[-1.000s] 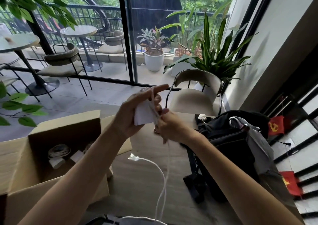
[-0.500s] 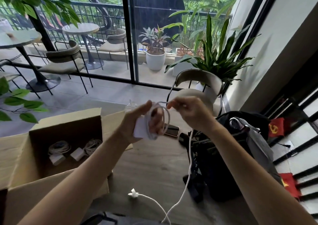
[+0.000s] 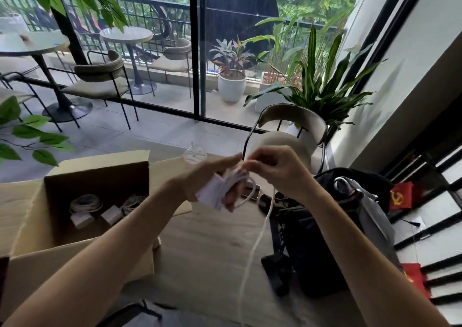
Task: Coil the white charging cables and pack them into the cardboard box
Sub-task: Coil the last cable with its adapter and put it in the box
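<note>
Left: cardboard box [image 3: 37, 259] open-topped; right: black bag [image 3: 312, 239] blocks.

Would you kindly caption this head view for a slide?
Left hand holds a white charger; right hand winds its cable.

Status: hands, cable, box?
Left hand grips adapter with wound white charging cable; right hand pinches the cable. Long tail hangs loose. Cardboard box open, two coiled chargers inside. Path to box clear.

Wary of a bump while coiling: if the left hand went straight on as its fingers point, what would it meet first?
The right hand, pinching the white cable just beyond the fingertips of the left hand; their depth gap is unclear.
</note>
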`<state>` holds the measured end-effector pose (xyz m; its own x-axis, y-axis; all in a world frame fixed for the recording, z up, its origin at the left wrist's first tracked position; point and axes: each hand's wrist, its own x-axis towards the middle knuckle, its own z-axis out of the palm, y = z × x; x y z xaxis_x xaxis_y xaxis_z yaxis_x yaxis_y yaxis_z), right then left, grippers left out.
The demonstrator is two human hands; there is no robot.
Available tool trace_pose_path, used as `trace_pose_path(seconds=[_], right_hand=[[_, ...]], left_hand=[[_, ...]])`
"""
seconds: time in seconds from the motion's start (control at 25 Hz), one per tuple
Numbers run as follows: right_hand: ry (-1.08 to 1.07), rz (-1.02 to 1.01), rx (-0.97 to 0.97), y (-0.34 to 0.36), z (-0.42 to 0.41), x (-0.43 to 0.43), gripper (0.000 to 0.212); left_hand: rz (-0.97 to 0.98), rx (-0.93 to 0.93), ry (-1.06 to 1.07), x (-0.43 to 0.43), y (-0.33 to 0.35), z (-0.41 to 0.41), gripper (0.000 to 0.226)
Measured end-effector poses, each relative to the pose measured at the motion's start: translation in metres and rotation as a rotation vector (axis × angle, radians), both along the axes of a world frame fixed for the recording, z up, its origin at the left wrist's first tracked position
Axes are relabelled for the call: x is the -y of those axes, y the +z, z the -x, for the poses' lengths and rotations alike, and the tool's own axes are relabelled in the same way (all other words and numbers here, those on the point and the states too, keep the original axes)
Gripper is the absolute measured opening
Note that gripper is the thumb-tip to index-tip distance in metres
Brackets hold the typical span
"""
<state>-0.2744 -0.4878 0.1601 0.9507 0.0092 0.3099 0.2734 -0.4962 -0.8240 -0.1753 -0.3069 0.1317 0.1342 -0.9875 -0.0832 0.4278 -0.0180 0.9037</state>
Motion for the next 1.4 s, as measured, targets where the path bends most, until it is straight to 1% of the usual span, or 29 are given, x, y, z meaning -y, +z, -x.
trace_pose_path(seconds=[0.08, 0.12, 0.16, 0.2, 0.28, 0.32, 0.36, 0.4, 0.44, 0.48, 0.52, 0.56, 0.6, 0.68, 0.72, 0.76, 0.8, 0.84, 0.88, 0.92, 0.96, 1.0, 1.08, 1.12, 1.2, 1.28, 1.32, 1.36, 1.4], right_hand=[[-0.082, -0.164, -0.023, -0.006, -0.001, -0.009, 0.017], [-0.105, -0.17, -0.08, -0.011, 0.0, -0.016, 0.025], [-0.097, -0.115, -0.155, -0.015, 0.001, -0.022, 0.033], [-0.063, 0.002, -0.237, -0.018, 0.001, -0.027, 0.039], [0.005, 0.318, -0.322, -0.019, 0.002, -0.028, 0.037], [0.028, 0.418, -0.291, -0.015, 0.002, -0.025, 0.029], [0.039, 0.449, -0.22, -0.009, 0.002, -0.02, 0.021], [0.03, 0.425, -0.142, -0.004, 0.002, -0.014, 0.013], [0.004, 0.376, -0.077, 0.001, 0.002, -0.007, 0.009], [-0.037, 0.322, -0.023, 0.004, 0.001, 0.0, 0.012], [-0.079, 0.249, 0.014, 0.006, -0.001, 0.006, 0.015], [-0.114, 0.151, 0.035, 0.005, -0.003, 0.009, 0.016], [-0.141, 0.07, 0.041, 0.002, -0.005, 0.009, 0.015], [-0.174, 0.065, -0.017, -0.01, -0.007, 0.001, 0.027], [-0.156, 0.129, -0.102, -0.017, -0.006, -0.004, 0.035], [-0.104, 0.216, -0.209, -0.022, -0.004, -0.007, 0.037], [-0.038, 0.33, -0.306, -0.025, -0.002, -0.009, 0.035], [0.023, 0.447, -0.354, -0.024, -0.001, -0.009, 0.03], [0.07, 0.539, -0.346, -0.02, -0.001, -0.006, 0.023], [0.096, 0.587, -0.307, -0.015, -0.002, -0.002, 0.017], [0.103, 0.589, -0.266, -0.01, -0.003, 0.002, 0.014], [0.099, 0.558, -0.241, -0.006, -0.004, 0.006, 0.014], [0.115, 0.352, -0.256, -0.001, -0.004, 0.013, 0.017], [0.136, 0.204, -0.254, 0.0, -0.003, 0.015, 0.018], [0.142, -0.027, -0.179, 0.0, -0.004, 0.016, 0.018], [0.089, -0.116, -0.126, -0.003, -0.008, 0.011, 0.019], [0.06, -0.143, -0.14, -0.006, -0.011, 0.006, 0.027], [0.032, -0.14, -0.179, -0.011, -0.012, -0.001, 0.039], [0.016, -0.079, -0.239, -0.016, -0.013, -0.008, 0.046]], left_hand=[[0.245, -0.329, 0.022, 0.001, 0.011, 0.002, 0.037], [0.324, -0.375, 0.106, 0.004, 0.015, 0.0, 0.035], [0.336, -0.308, 0.259, 0.01, 0.019, -0.001, 0.034], [0.274, -0.083, 0.458, 0.016, 0.021, -0.002, 0.032], [0.091, 0.728, 0.785, 0.025, 0.017, -0.001, 0.031], [0.017, 1.11, 0.849, 0.027, 0.013, 0.0, 0.035], [-0.026, 1.356, 0.834, 0.028, 0.01, -0.002, 0.04], [-0.071, 1.429, 0.742, 0.026, 0.007, -0.003, 0.046], [-0.128, 1.33, 0.577, 0.02, 0.005, -0.006, 0.056], [-0.172, 1.018, 0.394, 0.015, 0.002, -0.008, 0.068], [-0.169, 0.592, 0.238, 0.01, 0.001, -0.006, 0.072], [-0.151, 0.214, 0.157, 0.007, 0.002, 0.0, 0.07], [-0.088, -0.064, 0.135, 0.006, 0.003, 0.005, 0.061], [0.153, -0.314, 0.212, 0.017, 0.004, 0.005, 0.048], [0.248, -0.33, 0.286, 0.022, 0.005, 0.003, 0.043], [0.27, -0.251, 0.415, 0.029, 0.006, 0.001, 0.039], [0.206, 0.008, 0.582, 0.035, 0.006, -0.001, 0.038], [0.078, 0.438, 0.774, 0.04, 0.003, -0.003, 0.038], [-0.065, 0.962, 0.885, 0.042, -0.006, -0.004, 0.04], [-0.152, 1.331, 0.889, 0.043, -0.017, -0.005, 0.046], [-0.199, 1.447, 0.816, 0.042, -0.022, -0.004, 0.056], [-0.231, 1.345, 0.692, 0.037, -0.023, -0.004, 0.068], [-0.208, 0.679, 0.344, 0.027, -0.021, -0.007, 0.076], [-0.139, 0.368, 0.163, 0.021, -0.021, -0.008, 0.068], [-0.035, -0.014, 0.024, 0.009, -0.013, 0.0, 0.047], [0.084, -0.219, 0.114, 0.008, -0.004, 0.01, 0.042], [0.164, -0.288, 0.186, 0.011, 0.0, 0.013, 0.04], [0.235, -0.301, 0.269, 0.017, 0.004, 0.014, 0.034], [0.275, -0.225, 0.383, 0.023, 0.007, 0.014, 0.028]])
